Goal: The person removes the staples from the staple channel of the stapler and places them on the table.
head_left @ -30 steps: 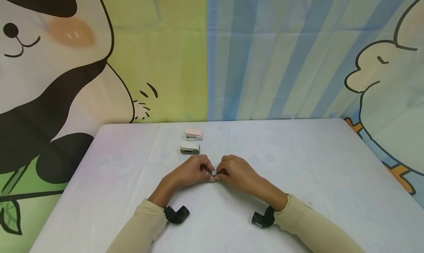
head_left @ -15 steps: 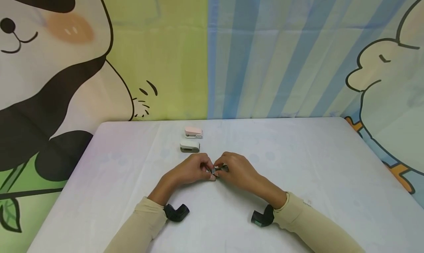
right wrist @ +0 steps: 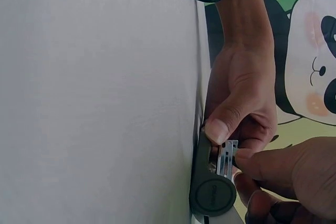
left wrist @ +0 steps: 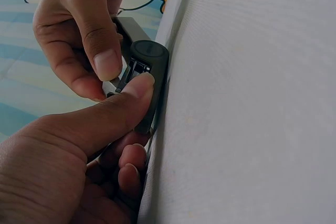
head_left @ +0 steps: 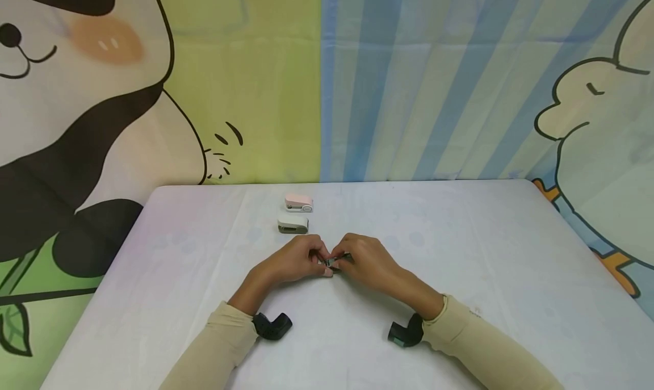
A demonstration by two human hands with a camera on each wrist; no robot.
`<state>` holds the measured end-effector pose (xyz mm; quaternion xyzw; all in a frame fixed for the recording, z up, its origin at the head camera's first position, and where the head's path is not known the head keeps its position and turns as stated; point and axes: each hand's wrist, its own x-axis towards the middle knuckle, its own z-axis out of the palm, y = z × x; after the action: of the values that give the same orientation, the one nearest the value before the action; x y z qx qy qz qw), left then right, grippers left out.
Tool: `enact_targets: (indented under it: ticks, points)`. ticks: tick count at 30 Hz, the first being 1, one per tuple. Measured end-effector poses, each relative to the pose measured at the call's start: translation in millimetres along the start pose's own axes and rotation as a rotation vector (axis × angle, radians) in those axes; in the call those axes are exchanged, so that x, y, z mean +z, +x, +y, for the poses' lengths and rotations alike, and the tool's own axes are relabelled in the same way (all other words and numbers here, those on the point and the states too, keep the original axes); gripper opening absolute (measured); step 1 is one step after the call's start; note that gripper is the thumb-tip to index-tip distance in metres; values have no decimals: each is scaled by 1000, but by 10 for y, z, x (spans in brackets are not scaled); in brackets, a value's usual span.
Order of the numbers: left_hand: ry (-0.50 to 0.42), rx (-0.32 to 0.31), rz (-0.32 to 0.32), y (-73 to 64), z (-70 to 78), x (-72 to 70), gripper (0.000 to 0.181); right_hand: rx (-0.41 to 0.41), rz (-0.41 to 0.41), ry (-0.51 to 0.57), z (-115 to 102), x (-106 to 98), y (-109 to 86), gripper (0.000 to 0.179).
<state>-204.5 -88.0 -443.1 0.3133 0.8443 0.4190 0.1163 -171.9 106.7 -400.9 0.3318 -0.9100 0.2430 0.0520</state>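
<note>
i note a white-covered table (head_left: pixel 449 237) before a cartoon-printed backdrop (head_left: pixel 255 72); left hand (head_left: pixel 293 260) and right hand (head_left: pixel 372 262) both pinch a dark green mini stapler (right wrist: pixel 212 196) near mid-table. right wrist view shows me its metal staple tray (right wrist: pixel 226 160); head view, barely a glint.

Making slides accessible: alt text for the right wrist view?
A dark stapler, its metal track exposed: the left hand grips it, the right hand is at the track. White tabletop fills the picture's left, panda backdrop its right.
</note>
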Motion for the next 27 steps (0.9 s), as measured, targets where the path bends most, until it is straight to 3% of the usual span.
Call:
enact_targets:
  ticks: [14, 27]
  points:
    - [-9, -29, -13, -7, 22, -8, 18, 43, -27, 141, 30, -58, 5, 11]
    - [8, -1, -29, 7, -4, -21, 20, 114, 82, 237, 162, -157, 40, 9]
